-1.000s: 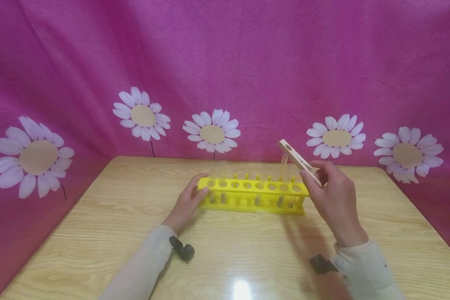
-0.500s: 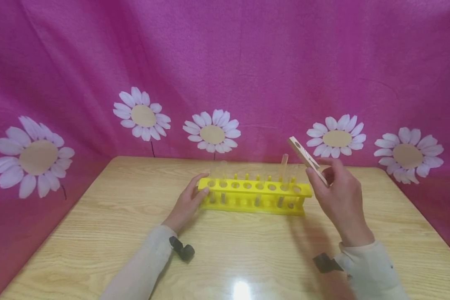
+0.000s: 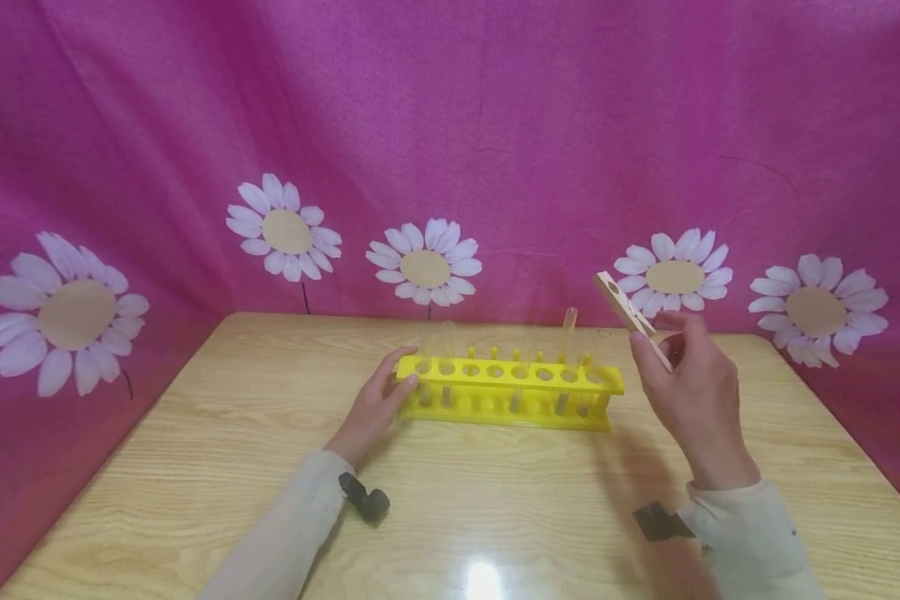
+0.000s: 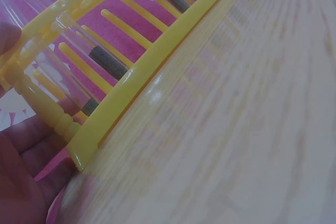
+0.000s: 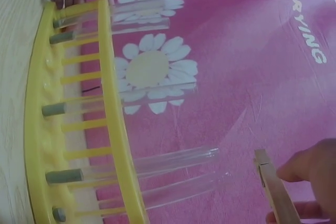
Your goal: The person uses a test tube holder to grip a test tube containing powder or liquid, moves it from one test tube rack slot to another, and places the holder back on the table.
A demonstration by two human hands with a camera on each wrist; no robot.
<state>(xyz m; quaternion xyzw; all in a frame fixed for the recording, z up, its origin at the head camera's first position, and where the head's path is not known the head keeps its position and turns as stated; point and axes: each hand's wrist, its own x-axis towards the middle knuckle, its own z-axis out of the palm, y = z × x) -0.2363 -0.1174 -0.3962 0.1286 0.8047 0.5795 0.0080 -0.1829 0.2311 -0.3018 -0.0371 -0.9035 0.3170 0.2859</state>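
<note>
My left hand (image 3: 371,408) grips the left end of a yellow test tube rack (image 3: 506,383), thumb at the top plate; in the left wrist view the fingers (image 4: 39,156) lie behind the end post. Several clear test tubes (image 5: 178,161) stand in the rack's holes, with dark grey-green matter (image 4: 107,62) at their bottoms. One tube (image 3: 569,329) near the right end rises higher than its neighbours. My right hand (image 3: 693,392) holds a wooden test tube clamp (image 3: 624,305) between thumb and fingers, right of the rack and above the table. Nothing sits in the clamp's tip (image 5: 261,156).
The rack stands on a light wood-grain table (image 3: 450,500). Behind it hangs a magenta cloth (image 3: 495,125) printed with white daisies. Yellow pegs (image 4: 126,27) rise from the rack's base along its back. Dark wrist mounts (image 3: 363,498) sit on both pale sleeves.
My right hand has moved right with the clamp, away from the tall tube, whose top now shows uncovered. The left hand and the rack have stayed in place.
</note>
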